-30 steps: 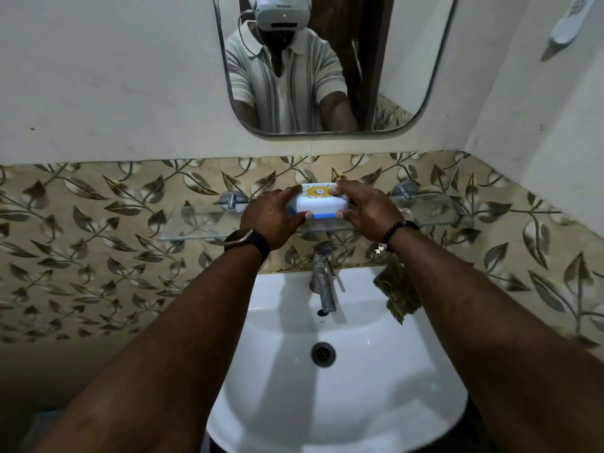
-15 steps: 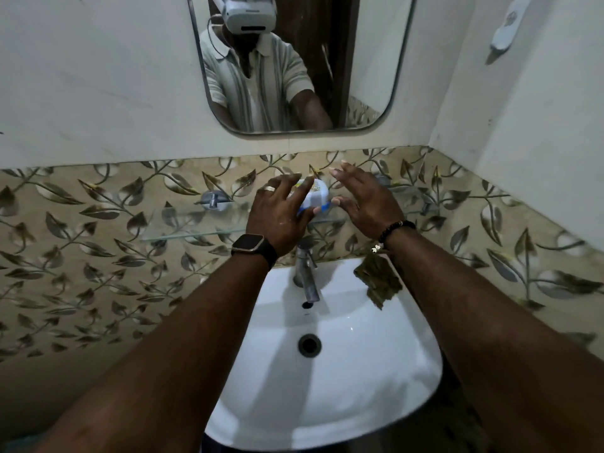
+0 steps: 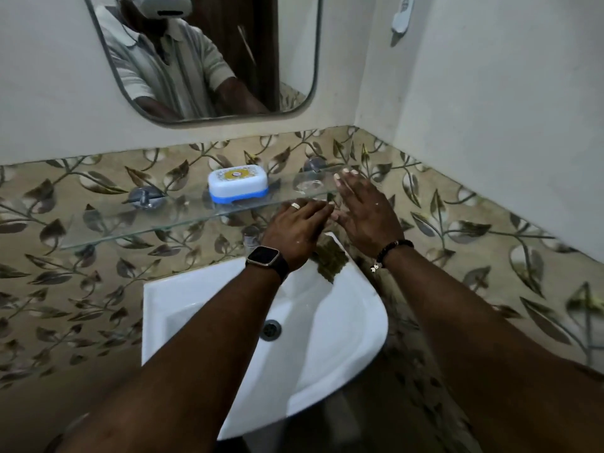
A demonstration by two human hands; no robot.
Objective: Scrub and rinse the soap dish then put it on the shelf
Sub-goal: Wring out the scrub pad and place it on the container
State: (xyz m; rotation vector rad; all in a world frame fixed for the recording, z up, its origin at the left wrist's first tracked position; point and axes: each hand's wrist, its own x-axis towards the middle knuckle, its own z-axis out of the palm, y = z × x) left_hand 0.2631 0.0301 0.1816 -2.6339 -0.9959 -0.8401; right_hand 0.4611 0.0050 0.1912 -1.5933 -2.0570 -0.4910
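Observation:
The soap dish [image 3: 238,184], white with a blue base and a yellow patterned lid, stands closed on the glass shelf [image 3: 137,227] against the leaf-patterned tiles. My left hand [image 3: 295,232], with a ring and a wristwatch, hovers right of the dish, fingers loosely together, holding nothing. My right hand [image 3: 366,212] is beside it, fingers spread flat in front of the shelf's right end, empty. Both hands are apart from the dish.
A white basin [image 3: 343,325] with a drain [image 3: 270,329] lies below my arms. A dark green scrub pad [image 3: 330,258] rests on the basin's back rim. The tap [image 3: 250,238] is mostly hidden by my left hand. A mirror [image 3: 209,57] hangs above.
Both hands have let go of the soap dish and drawn back to the right. The dish now stands alone on the shelf. The view has swung right.

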